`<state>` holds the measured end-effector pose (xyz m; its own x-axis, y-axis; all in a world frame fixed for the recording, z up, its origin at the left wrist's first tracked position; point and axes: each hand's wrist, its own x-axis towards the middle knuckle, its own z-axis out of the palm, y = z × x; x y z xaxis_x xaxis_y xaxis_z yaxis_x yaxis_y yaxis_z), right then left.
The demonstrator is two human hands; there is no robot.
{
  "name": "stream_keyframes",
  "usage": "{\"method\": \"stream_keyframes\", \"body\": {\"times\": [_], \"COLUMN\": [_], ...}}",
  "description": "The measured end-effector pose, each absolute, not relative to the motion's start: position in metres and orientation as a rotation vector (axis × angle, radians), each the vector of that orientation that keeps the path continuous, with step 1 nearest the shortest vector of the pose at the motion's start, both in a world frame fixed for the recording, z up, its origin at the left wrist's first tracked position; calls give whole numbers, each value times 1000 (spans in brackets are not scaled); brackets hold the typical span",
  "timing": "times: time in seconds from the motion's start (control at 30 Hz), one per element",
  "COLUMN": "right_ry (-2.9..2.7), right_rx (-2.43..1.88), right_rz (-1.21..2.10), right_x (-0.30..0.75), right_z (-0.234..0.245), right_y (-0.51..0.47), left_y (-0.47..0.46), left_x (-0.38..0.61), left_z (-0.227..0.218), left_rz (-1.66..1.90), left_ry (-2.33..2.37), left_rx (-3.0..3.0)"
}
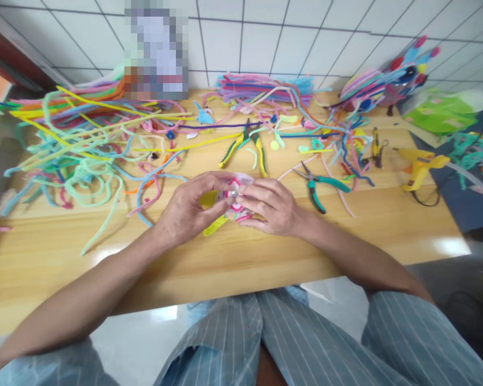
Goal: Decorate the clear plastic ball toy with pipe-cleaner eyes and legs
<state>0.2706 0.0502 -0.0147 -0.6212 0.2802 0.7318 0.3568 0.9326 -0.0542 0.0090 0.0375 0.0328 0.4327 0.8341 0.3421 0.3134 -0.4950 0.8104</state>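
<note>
Both my hands meet over the middle of the wooden table [233, 257]. Between them is a small round pipe-cleaner piece [238, 210], wound in pink, white and yellow rings. My left hand [189, 209] is closed, its thumb and fingers pinching the piece's left side, with a yellow pipe-cleaner tail [214, 227] sticking out below it. My right hand [270, 206] is closed on the right side, fingertips pressed on the top of the piece. Much of the piece is hidden by my fingers.
Yellow-handled pliers [245, 145] and teal-handled pliers [321, 185] lie just beyond my hands. A yellow glue gun [421, 167] lies at the right. Loose pipe cleaners [88, 155] sprawl at the left, a bundle [261, 88] sits at the back, and finished colourful pieces [386, 78] at back right.
</note>
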Motion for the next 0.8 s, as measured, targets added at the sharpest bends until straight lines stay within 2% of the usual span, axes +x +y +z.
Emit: {"method": "stream_keyframes", "body": {"times": [0.8], "right_ry": [-2250], "right_rx": [-530], "right_rz": [-46], "right_x": [273], "right_z": [-24], "right_y": [49], "left_y": [38], "left_x": [9], "left_z": [29], "left_rz": [1009], "left_ry": [937], "left_rx": [2055]}}
